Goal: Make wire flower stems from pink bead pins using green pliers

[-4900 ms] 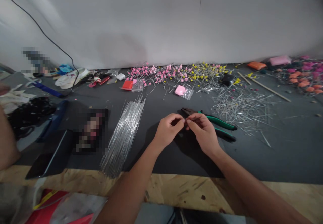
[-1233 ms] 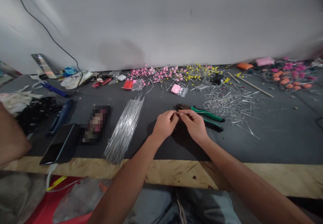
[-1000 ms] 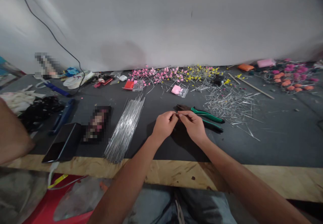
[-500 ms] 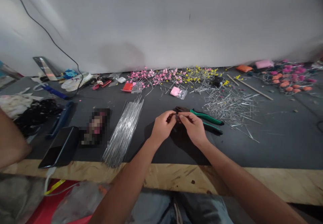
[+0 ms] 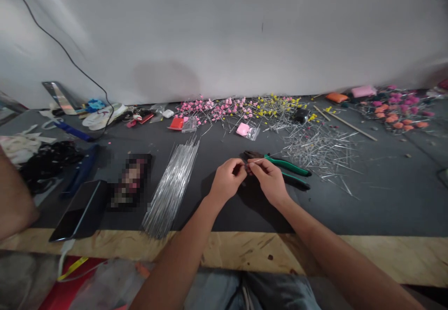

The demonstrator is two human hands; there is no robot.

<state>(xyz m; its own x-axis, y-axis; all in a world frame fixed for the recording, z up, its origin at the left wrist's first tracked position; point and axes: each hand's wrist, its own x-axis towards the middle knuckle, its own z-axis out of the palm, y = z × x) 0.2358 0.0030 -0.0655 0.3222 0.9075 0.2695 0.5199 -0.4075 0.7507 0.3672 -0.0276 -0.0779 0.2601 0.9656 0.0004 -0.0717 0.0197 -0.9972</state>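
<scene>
Evidently the piece in work is a thin wire [image 5: 259, 160], straight where it shows, silvery grey and very slender, slanting up to the right from the fingertips across the pliers. It is held just above the dark tabletop [image 5: 385, 212], near the middle of the work area. The end between the fingers is too small and too covered to make out.

The right hand [image 5: 269, 179] grasps the wire, pinching it between thumb and forefinger. The left hand [image 5: 228, 182] faces it, thumb and forefinger curled into a ring, their tips close to the wire's end; whether they grip it, I cannot tell.

Just behind the right hand lie the combination pliers [image 5: 294, 166], with dark metal jaws and green-and-black handles spread apart. To their right is a loose heap of short cut wires [image 5: 322, 147]. Left of the hands rests a bundle of long straight wires [image 5: 171, 189], bright and roughly parallel.

Farther back sits a small pink packet [image 5: 243, 129], then pink-tipped wires [image 5: 213, 107] beside yellow-tipped wires [image 5: 275, 105] along the wall. At far right are orange and magenta heads [image 5: 402, 109] on stems. Another person's arm [image 5: 16, 198] enters at the left edge.
</scene>
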